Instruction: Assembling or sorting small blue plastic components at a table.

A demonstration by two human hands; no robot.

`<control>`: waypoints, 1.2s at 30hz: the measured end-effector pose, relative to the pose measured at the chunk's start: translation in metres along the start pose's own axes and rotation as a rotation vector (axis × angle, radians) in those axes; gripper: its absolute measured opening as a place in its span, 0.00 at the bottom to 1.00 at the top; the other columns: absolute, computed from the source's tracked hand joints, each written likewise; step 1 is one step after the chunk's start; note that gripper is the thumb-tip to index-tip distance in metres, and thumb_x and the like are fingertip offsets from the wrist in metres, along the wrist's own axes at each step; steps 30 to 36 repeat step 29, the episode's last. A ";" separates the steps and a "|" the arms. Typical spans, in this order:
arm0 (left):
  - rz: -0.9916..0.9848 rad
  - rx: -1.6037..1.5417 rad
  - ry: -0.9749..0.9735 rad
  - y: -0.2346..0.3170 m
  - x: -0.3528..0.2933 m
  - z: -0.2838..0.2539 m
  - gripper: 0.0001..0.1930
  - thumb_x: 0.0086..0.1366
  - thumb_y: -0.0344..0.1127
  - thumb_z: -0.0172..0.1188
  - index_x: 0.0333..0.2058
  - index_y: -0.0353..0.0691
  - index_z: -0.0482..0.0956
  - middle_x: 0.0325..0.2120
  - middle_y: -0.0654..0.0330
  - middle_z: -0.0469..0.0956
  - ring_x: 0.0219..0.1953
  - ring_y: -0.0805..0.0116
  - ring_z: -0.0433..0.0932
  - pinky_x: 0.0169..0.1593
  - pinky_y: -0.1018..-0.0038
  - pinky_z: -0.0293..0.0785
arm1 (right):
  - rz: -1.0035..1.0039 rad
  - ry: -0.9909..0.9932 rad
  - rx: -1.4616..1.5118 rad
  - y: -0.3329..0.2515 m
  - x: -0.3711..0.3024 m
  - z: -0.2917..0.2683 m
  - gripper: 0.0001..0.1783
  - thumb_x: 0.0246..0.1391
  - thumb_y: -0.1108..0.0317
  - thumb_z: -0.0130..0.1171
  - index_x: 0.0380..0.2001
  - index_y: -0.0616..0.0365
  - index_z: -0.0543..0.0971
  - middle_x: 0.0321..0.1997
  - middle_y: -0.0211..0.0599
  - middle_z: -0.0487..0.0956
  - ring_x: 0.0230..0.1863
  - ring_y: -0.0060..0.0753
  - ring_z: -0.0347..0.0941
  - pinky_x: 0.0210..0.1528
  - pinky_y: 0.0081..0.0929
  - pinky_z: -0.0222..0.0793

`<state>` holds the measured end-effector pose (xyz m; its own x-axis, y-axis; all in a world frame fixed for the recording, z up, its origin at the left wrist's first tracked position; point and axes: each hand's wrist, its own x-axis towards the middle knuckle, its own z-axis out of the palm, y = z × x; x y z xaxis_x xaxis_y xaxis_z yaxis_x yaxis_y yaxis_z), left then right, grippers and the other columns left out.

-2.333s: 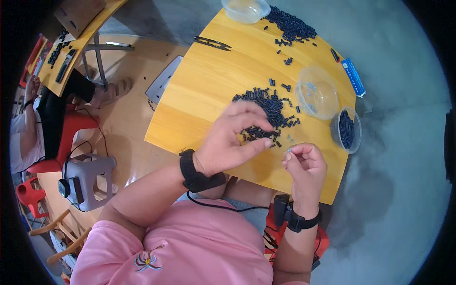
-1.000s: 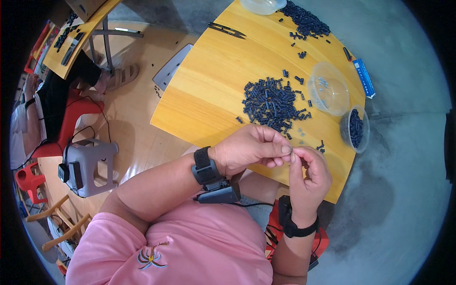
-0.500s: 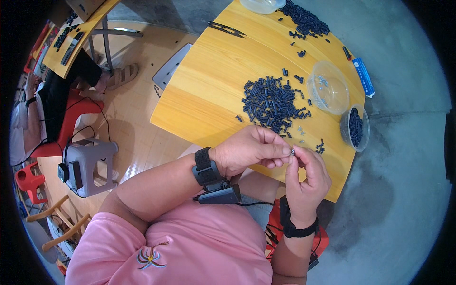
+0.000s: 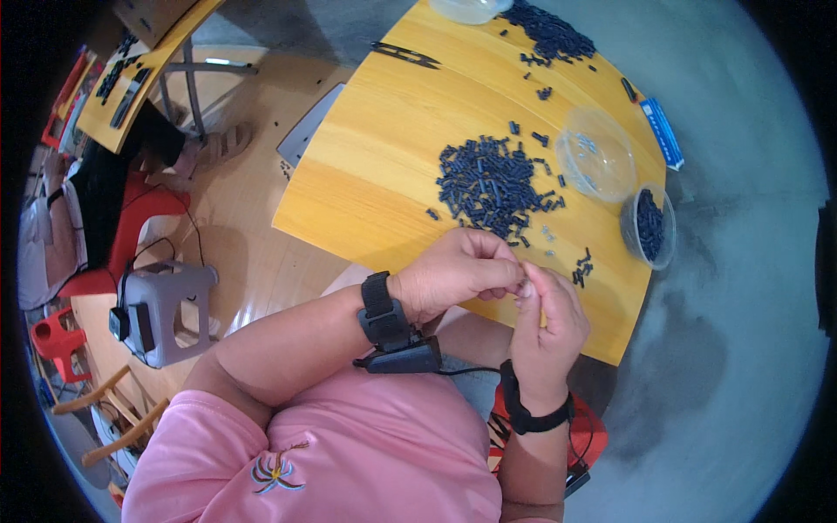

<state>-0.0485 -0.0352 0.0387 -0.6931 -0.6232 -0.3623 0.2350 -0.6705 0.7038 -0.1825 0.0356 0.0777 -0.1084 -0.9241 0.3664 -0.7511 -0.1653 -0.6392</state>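
My left hand (image 4: pixel 458 275) and my right hand (image 4: pixel 549 318) meet above the near edge of the yellow table, fingertips pinched together. Whatever small piece sits between them is hidden by the fingers. Just beyond lies a heap of small black cylindrical parts (image 4: pixel 490 185). A few tiny silvery bits (image 4: pixel 547 233) are scattered by the heap's near right side. Several loose black parts (image 4: pixel 582 267) lie to the right of my fingers. Further right stand a clear plastic bowl (image 4: pixel 608 193) with silvery bits inside and a clear tub (image 4: pixel 666 248) holding black parts.
A second black heap (image 4: pixel 558 37) and another clear container (image 4: pixel 471 10) are at the far end. Black snips (image 4: pixel 404 54) lie far left, a blue box (image 4: pixel 663 132) at the right edge. Left of the table are a grey stool (image 4: pixel 161 305) and a seated person (image 4: pixel 65 227).
My right hand has shifted slightly left, closer against my left fingertips. The small dark piece glimpsed between them before is now covered. The whole view has shifted a little.
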 end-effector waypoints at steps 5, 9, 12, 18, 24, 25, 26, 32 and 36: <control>0.003 0.090 0.042 -0.002 0.001 0.006 0.05 0.58 0.33 0.60 0.29 0.37 0.77 0.26 0.66 0.78 0.28 0.81 0.74 0.34 0.83 0.70 | 0.066 -0.018 0.035 0.005 -0.007 0.002 0.10 0.49 0.81 0.53 0.37 0.64 0.77 0.34 0.46 0.78 0.35 0.45 0.76 0.38 0.34 0.72; 0.021 0.359 0.058 -0.010 0.009 0.008 0.06 0.57 0.32 0.61 0.29 0.36 0.77 0.25 0.67 0.77 0.28 0.84 0.72 0.32 0.84 0.69 | 0.185 0.035 0.067 0.008 -0.016 -0.005 0.08 0.48 0.81 0.54 0.33 0.63 0.77 0.31 0.46 0.78 0.34 0.47 0.76 0.37 0.35 0.71; 0.013 0.400 0.071 -0.013 0.011 0.015 0.06 0.56 0.31 0.61 0.28 0.34 0.78 0.24 0.67 0.77 0.26 0.83 0.72 0.31 0.84 0.69 | 0.193 0.041 0.002 0.010 -0.019 -0.008 0.07 0.48 0.81 0.54 0.32 0.63 0.76 0.30 0.47 0.77 0.32 0.48 0.75 0.36 0.35 0.71; 0.137 0.714 0.129 -0.011 0.016 0.026 0.06 0.52 0.29 0.61 0.25 0.31 0.80 0.20 0.65 0.78 0.23 0.83 0.72 0.28 0.82 0.70 | 0.085 0.105 -0.031 0.027 -0.024 -0.006 0.06 0.48 0.81 0.55 0.32 0.63 0.76 0.30 0.45 0.77 0.29 0.45 0.74 0.32 0.33 0.70; 0.294 0.720 0.080 -0.017 0.038 0.029 0.06 0.51 0.29 0.63 0.25 0.31 0.80 0.20 0.62 0.78 0.23 0.82 0.72 0.28 0.81 0.70 | 0.272 0.187 0.071 0.042 -0.021 -0.010 0.04 0.49 0.78 0.58 0.30 0.63 0.77 0.25 0.39 0.76 0.20 0.29 0.71 0.25 0.23 0.67; 0.291 0.722 0.080 -0.018 0.040 0.030 0.06 0.51 0.29 0.63 0.25 0.31 0.80 0.20 0.62 0.78 0.23 0.82 0.72 0.28 0.81 0.70 | 0.291 0.187 0.096 0.044 -0.020 -0.011 0.03 0.49 0.78 0.58 0.30 0.63 0.78 0.24 0.39 0.75 0.20 0.28 0.71 0.25 0.22 0.67; 0.310 0.723 0.091 -0.019 0.042 0.031 0.06 0.51 0.29 0.63 0.25 0.31 0.80 0.20 0.62 0.79 0.24 0.82 0.73 0.28 0.81 0.71 | 0.293 0.190 0.095 0.045 -0.017 -0.013 0.03 0.49 0.78 0.58 0.30 0.63 0.78 0.24 0.38 0.75 0.20 0.27 0.71 0.24 0.22 0.67; 0.345 0.723 0.114 -0.021 0.047 0.032 0.06 0.51 0.30 0.63 0.27 0.32 0.81 0.21 0.61 0.79 0.25 0.82 0.74 0.30 0.81 0.72 | 0.324 0.189 0.133 0.055 -0.017 -0.011 0.03 0.50 0.78 0.58 0.30 0.64 0.78 0.25 0.38 0.76 0.21 0.28 0.72 0.25 0.22 0.67; 0.345 0.723 0.114 -0.021 0.047 0.032 0.06 0.51 0.30 0.63 0.27 0.32 0.81 0.21 0.61 0.79 0.25 0.82 0.74 0.30 0.81 0.72 | 0.324 0.189 0.133 0.055 -0.017 -0.011 0.03 0.50 0.78 0.58 0.30 0.64 0.78 0.25 0.38 0.76 0.21 0.28 0.72 0.25 0.22 0.67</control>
